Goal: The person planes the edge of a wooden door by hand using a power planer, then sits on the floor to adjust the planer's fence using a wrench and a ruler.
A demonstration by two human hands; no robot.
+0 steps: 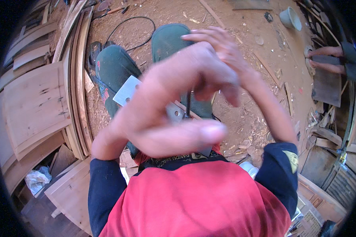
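My left hand [178,87] is raised close in front of me, large and blurred. Its thumb stretches apart from the curled fingers, and I cannot make out whether they grip anything. Just beyond it, partly covered, my right hand [221,45] reaches across above my knee with its fingers stretched out. Below the left hand, over my lap, lies a pale metal plate [124,91] with screw holes. A second metal piece [175,113] with a hole shows through the gap by the thumb. Beside it stands a thin dark rod [188,104], its upper end hidden behind the left hand.
Wooden panels [37,106] and long boards [77,79] line my left. A black cable [152,23] loops over the shaving-strewn ground [245,114]. At the far right are a pale bucket [290,18], another person's legs [326,59] and piled wood scraps [328,136].
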